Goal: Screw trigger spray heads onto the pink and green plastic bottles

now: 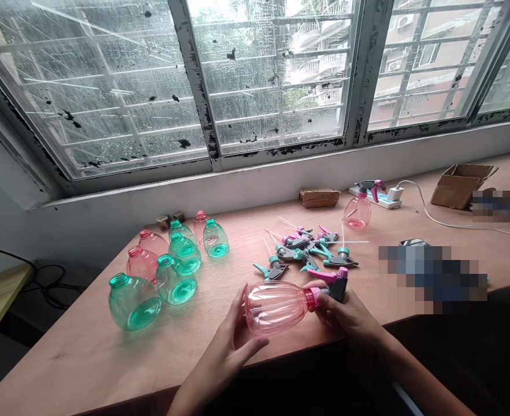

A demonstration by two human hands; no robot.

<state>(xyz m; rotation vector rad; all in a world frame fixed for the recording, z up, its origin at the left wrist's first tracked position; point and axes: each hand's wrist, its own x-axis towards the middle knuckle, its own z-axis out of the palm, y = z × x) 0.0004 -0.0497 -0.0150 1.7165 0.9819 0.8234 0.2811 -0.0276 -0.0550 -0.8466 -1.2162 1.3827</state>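
Note:
A clear pink spray bottle (276, 309) lies sideways between my hands, above the table's front edge. My left hand (233, 335) is cupped around its base, thumb below and fingers behind. At the neck, my right hand (341, 309) is closed on the pink collar of the grey and pink trigger sprayer (330, 280). The sprayer sits on the bottle's mouth, and its thin tube shows inside. Just beyond lies a pile of loose trigger sprayers (304, 248) in grey with pink or green parts. Open green bottles (136, 303) and pink bottles (142, 263) without sprayers stand to the left.
A pink bottle with a sprayer fitted (357, 211) stands at the back, near a white power strip (384, 199) with a cable. A brown package (319, 197) lies by the window wall. An open cardboard box (458, 185) and a blurred-out item (436, 277) are on the right.

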